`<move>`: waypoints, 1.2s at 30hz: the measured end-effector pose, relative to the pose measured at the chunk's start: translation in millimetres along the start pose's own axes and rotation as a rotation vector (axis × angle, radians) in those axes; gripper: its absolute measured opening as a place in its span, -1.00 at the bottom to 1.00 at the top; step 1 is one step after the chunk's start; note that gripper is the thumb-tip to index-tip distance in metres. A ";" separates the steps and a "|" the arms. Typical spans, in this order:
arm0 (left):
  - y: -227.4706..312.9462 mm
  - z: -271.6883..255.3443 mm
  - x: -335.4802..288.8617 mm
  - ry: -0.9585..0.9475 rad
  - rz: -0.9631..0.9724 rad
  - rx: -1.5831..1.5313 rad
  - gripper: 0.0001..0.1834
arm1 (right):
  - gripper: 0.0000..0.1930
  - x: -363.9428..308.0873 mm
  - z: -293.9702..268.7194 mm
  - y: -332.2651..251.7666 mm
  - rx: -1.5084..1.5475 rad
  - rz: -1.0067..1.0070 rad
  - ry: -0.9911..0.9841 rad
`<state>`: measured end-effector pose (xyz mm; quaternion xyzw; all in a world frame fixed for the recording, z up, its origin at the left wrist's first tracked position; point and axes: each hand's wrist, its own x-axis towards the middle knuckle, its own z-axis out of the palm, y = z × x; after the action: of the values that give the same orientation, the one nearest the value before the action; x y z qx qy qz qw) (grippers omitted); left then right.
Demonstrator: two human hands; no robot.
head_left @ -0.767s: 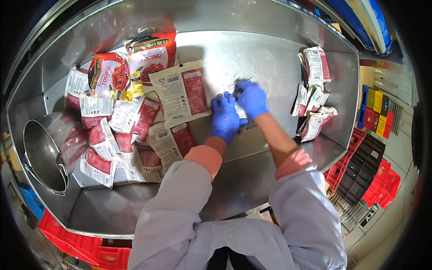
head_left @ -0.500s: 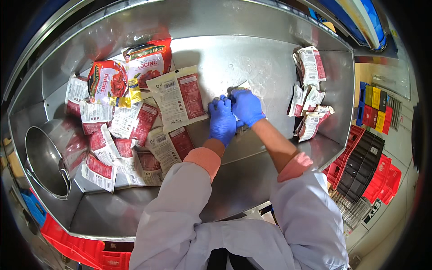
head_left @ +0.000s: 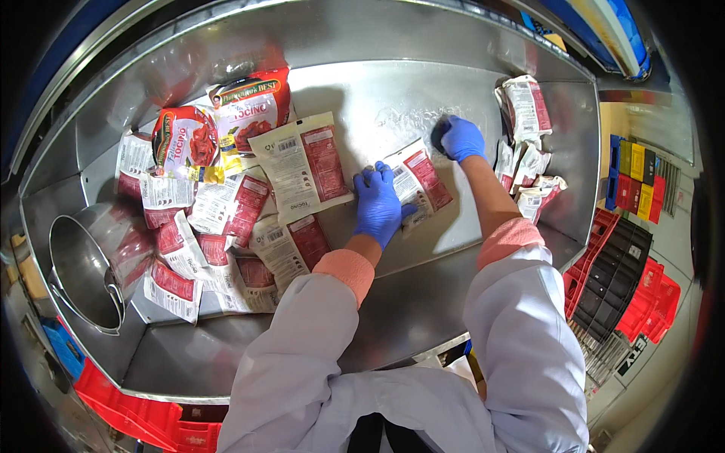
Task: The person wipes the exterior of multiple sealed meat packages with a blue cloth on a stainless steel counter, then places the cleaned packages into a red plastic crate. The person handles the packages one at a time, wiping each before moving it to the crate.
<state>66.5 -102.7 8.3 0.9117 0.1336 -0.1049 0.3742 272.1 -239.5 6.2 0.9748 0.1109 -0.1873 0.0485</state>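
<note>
A white-and-red food pouch (head_left: 420, 185) lies back side up, tilted, in the middle of the metal tray (head_left: 340, 83). My left hand (head_left: 377, 202), in a blue glove, rests at its left edge, fingers apart and thumb stretched along the lower corner. Farther right, my right hand (head_left: 462, 139), gloved alike, is down on the wet metal with its fingers curled together. Whatever may be under those fingers is hidden; a dark patch shows beside them. Close to my left fingers lies a larger pouch (head_left: 303, 166), also back side up.
Several more pouches (head_left: 226, 204) are heaped at the left, some with red fronts showing. A round metal pot (head_left: 84, 272) leans in the left corner. Stacked pouches (head_left: 526, 109) line the tray's right wall. Beyond stand black and red crates (head_left: 610, 273).
My right hand has left the pouch and moved right and up across the metal. The pouch is now mostly uncovered. My left hand has stayed almost in place.
</note>
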 end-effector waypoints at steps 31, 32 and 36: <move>-50.8 4.0 -43.1 0.010 0.125 -0.023 -0.19 | -0.90 -101.4 47.0 -114.6 0.265 -0.612 0.051; -47.7 -2.7 -39.2 0.015 0.157 -0.046 -0.20 | -0.88 -92.5 46.2 -101.5 0.245 -0.537 0.133; -45.5 -10.5 -39.1 -0.003 0.167 -0.087 -0.14 | -0.82 -62.0 34.2 -15.3 0.184 -0.230 0.270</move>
<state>15.9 -70.6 -2.8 0.9023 0.0610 -0.0688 0.4212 200.2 -241.6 -3.0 0.9723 0.2097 -0.0685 -0.0776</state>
